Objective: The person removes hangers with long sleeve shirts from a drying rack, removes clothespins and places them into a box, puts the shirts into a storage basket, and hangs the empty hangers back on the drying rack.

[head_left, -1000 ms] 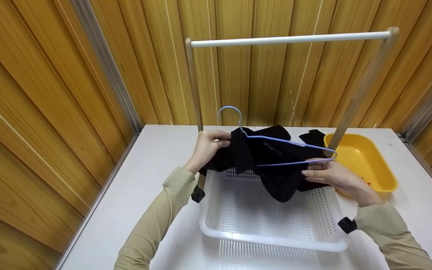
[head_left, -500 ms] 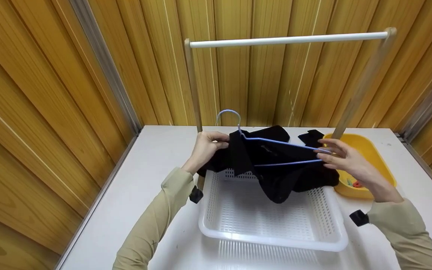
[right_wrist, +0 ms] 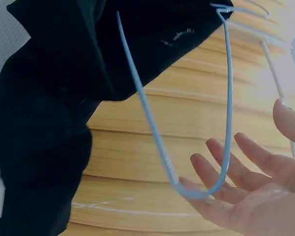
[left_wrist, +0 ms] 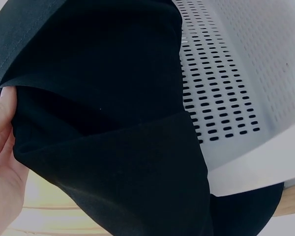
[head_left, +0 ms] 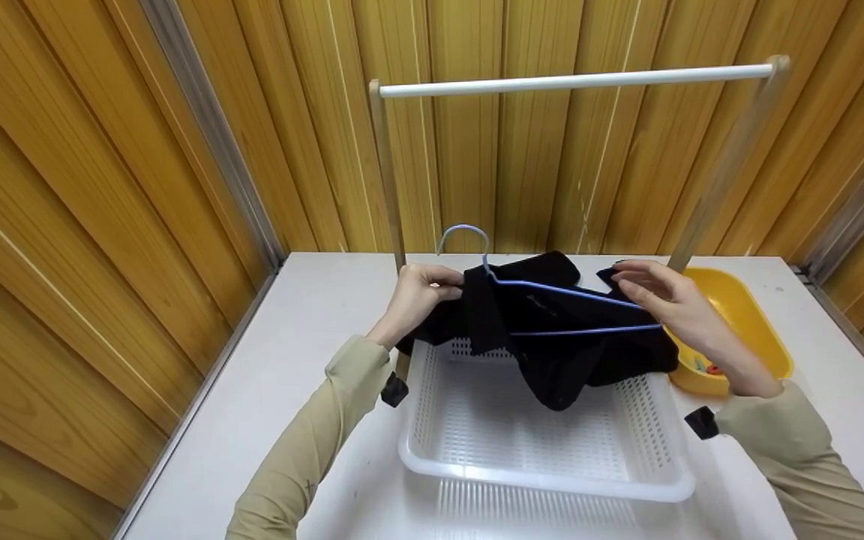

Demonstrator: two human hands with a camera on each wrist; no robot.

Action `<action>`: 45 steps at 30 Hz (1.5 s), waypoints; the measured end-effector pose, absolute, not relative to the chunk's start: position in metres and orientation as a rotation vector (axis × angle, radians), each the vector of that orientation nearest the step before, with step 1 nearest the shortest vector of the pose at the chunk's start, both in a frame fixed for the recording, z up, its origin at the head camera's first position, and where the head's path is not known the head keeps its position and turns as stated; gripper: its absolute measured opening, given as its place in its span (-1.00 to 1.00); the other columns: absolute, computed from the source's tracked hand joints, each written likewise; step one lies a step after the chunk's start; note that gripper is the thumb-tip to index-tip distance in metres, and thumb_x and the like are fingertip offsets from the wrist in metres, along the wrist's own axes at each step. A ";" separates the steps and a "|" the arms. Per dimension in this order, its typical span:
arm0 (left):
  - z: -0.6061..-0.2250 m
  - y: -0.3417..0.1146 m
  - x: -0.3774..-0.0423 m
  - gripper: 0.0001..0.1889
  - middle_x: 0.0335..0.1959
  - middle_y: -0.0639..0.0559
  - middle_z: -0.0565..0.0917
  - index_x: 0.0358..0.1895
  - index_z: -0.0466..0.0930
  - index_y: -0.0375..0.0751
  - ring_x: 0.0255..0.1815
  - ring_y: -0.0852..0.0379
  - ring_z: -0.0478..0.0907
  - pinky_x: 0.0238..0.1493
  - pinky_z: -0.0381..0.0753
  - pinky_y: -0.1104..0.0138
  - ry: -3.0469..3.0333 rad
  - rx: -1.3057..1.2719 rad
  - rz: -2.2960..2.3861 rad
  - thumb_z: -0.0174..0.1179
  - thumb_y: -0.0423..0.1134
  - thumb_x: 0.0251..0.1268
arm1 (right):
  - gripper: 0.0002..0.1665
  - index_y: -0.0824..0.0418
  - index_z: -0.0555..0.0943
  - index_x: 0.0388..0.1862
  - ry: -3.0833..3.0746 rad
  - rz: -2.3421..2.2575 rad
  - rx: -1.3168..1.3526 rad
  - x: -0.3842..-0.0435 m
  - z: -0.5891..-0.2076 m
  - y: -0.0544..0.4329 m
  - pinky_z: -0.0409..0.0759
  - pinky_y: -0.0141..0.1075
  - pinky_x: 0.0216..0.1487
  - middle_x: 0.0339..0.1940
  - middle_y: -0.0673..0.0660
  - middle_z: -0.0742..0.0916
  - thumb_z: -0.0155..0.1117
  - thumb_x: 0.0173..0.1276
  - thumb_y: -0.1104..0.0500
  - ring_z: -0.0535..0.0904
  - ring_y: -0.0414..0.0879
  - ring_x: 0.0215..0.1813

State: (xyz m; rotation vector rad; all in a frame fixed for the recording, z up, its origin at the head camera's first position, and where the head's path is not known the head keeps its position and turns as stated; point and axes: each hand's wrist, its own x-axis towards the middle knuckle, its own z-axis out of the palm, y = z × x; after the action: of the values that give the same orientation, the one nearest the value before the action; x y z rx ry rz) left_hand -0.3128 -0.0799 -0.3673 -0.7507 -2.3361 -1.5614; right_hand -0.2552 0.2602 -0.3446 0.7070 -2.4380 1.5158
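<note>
A black garment [head_left: 563, 375] with a turned collar-like band hangs over the back of the white basket. My left hand [head_left: 415, 300] pinches its left part by the neck opening, thumb against fingers. A blue wire hanger [head_left: 586, 331] sits partly inside that opening, its hook rising near my left hand. The hanger's right end sticks out of the cloth. Beside that end is my right hand [head_left: 676, 307], fingers spread and loosely bent. In the right wrist view the hanger's rounded end [right_wrist: 199, 194] overlaps the open fingers [right_wrist: 253, 179]. Folds of black cloth [left_wrist: 113, 162] fill the left wrist view.
Under the garment stands a white perforated basket [head_left: 544, 480] on the white table [head_left: 312, 315]. A rack with a white rail [head_left: 574, 81] and wooden posts rises behind. At the right is a yellow tray [head_left: 773, 352] holding small coloured items. Wood-patterned walls surround the table.
My right hand has let go of the cloth, moved out to the hanger's right end, then risen slightly leftward over it. The left hand keeps its pinch, and the hook has dipped a little.
</note>
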 end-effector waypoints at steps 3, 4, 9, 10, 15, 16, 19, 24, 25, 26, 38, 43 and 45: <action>-0.367 -0.079 -0.312 -0.87 -0.40 -0.07 0.67 -0.41 0.68 -0.39 -0.33 0.18 0.57 -0.23 0.50 0.39 -2.349 -0.745 -1.577 0.31 -0.56 -0.12 | -0.64 0.41 0.43 0.10 -2.433 1.473 0.758 -0.256 -0.342 0.250 0.42 -0.49 -0.15 -0.05 0.29 0.58 0.06 0.34 0.35 0.50 -0.20 -0.08; -0.367 -0.079 -0.312 -0.87 -0.40 -0.07 0.67 -0.41 0.68 -0.39 -0.32 0.18 0.57 -0.23 0.49 0.39 -2.353 -0.742 -1.580 0.31 -0.56 -0.12 | -0.65 0.40 0.44 0.10 -2.438 1.452 0.770 -0.256 -0.341 0.246 0.41 -0.49 -0.15 -0.05 0.27 0.58 0.06 0.33 0.36 0.49 -0.22 -0.08; -0.367 -0.077 -0.310 -0.86 -0.39 -0.08 0.67 -0.40 0.69 -0.38 -0.30 0.16 0.57 -0.21 0.49 0.39 -2.353 -0.749 -1.588 0.30 -0.57 -0.12 | -0.68 0.46 0.45 0.04 -2.469 1.404 0.819 -0.248 -0.328 0.226 0.41 -0.50 -0.13 -0.09 0.29 0.60 0.07 0.31 0.40 0.51 -0.19 -0.10; -0.367 -0.076 -0.310 -0.86 -0.39 -0.08 0.66 -0.40 0.69 -0.38 -0.30 0.15 0.57 -0.21 0.49 0.39 -2.352 -0.756 -1.587 0.30 -0.57 -0.12 | -0.69 0.47 0.46 0.02 -2.478 1.397 0.823 -0.245 -0.324 0.221 0.41 -0.49 -0.14 -0.10 0.30 0.60 0.07 0.31 0.40 0.52 -0.17 -0.11; -0.368 -0.074 -0.309 -0.85 -0.39 -0.08 0.67 -0.39 0.69 -0.38 -0.29 0.18 0.57 -0.19 0.48 0.41 -2.356 -0.772 -1.582 0.30 -0.56 -0.12 | -0.73 0.47 0.49 -0.03 -2.520 1.363 0.862 -0.239 -0.317 0.207 0.44 -0.47 -0.17 -0.12 0.30 0.61 0.08 0.31 0.39 0.54 -0.06 -0.15; -0.369 -0.073 -0.310 -0.85 -0.39 -0.06 0.67 -0.39 0.69 -0.38 -0.29 0.19 0.56 -0.18 0.48 0.41 -2.360 -0.770 -1.580 0.30 -0.56 -0.12 | -0.74 0.46 0.50 -0.04 -2.526 1.356 0.866 -0.241 -0.319 0.206 0.44 -0.46 -0.18 -0.13 0.29 0.62 0.09 0.31 0.38 0.54 -0.04 -0.15; -0.370 -0.071 -0.310 -0.85 -0.39 -0.04 0.67 -0.39 0.69 -0.37 -0.30 0.21 0.56 -0.20 0.48 0.42 -2.368 -0.771 -1.573 0.31 -0.55 -0.12 | -0.75 0.41 0.54 -0.06 -2.540 1.346 0.885 -0.250 -0.329 0.206 0.46 -0.45 -0.22 -0.16 0.23 0.64 0.11 0.31 0.34 0.55 -0.02 -0.19; -0.370 -0.068 -0.309 -0.86 -0.39 -0.08 0.66 -0.39 0.69 -0.39 -0.31 0.19 0.57 -0.21 0.49 0.42 -2.369 -0.791 -1.567 0.31 -0.56 -0.12 | -0.76 0.40 0.56 -0.09 -2.554 1.449 0.914 -0.261 -0.342 0.207 0.55 -0.30 -0.30 -0.27 0.24 0.65 0.11 0.32 0.29 0.57 0.09 -0.29; -0.370 -0.068 -0.310 -0.86 -0.39 -0.09 0.66 -0.39 0.69 -0.39 -0.31 0.19 0.57 -0.22 0.49 0.43 -2.368 -0.794 -1.568 0.31 -0.56 -0.12 | -0.76 0.40 0.56 -0.10 -2.557 1.472 0.921 -0.262 -0.343 0.206 0.55 -0.27 -0.30 -0.29 0.25 0.65 0.10 0.33 0.28 0.57 0.11 -0.30; -0.370 -0.067 -0.310 -0.86 -0.39 -0.09 0.66 -0.40 0.69 -0.38 -0.31 0.19 0.57 -0.22 0.49 0.43 -2.369 -0.796 -1.567 0.31 -0.56 -0.12 | -0.76 0.41 0.56 -0.10 -2.556 1.495 0.931 -0.262 -0.343 0.205 0.56 -0.23 -0.30 -0.30 0.26 0.64 0.10 0.33 0.28 0.57 0.12 -0.31; -0.372 -0.065 -0.307 -0.87 -0.39 -0.10 0.66 -0.40 0.68 -0.39 -0.31 0.19 0.57 -0.23 0.49 0.43 -2.401 -0.812 -1.565 0.31 -0.56 -0.11 | -0.79 0.47 0.53 -0.12 -2.633 1.568 0.951 -0.265 -0.347 0.197 0.58 -0.26 -0.38 -0.38 0.25 0.66 0.11 0.29 0.39 0.60 0.16 -0.38; -0.373 -0.064 -0.308 -0.88 -0.41 -0.05 0.66 -0.41 0.68 -0.39 -0.33 0.20 0.57 -0.24 0.50 0.41 -2.387 -0.830 -1.564 0.32 -0.54 -0.12 | -0.82 0.47 0.55 -0.16 -2.589 1.584 0.936 -0.267 -0.353 0.197 0.58 -0.16 -0.42 -0.41 0.29 0.65 0.10 0.27 0.43 0.60 0.14 -0.44; -0.374 -0.064 -0.308 -0.88 -0.42 -0.01 0.66 -0.41 0.69 -0.38 -0.34 0.24 0.56 -0.24 0.50 0.41 -2.368 -0.848 -1.559 0.33 -0.53 -0.12 | -0.83 0.49 0.55 -0.18 -2.546 1.592 0.942 -0.267 -0.355 0.198 0.58 -0.14 -0.44 -0.42 0.35 0.64 0.10 0.26 0.45 0.60 0.13 -0.46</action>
State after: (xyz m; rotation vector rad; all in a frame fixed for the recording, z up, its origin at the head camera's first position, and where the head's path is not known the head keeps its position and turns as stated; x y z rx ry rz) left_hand -0.3076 -0.0641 -0.3736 -0.8477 -2.3683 -1.5588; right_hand -0.2672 0.1980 -0.3553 0.9423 -2.5460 1.5916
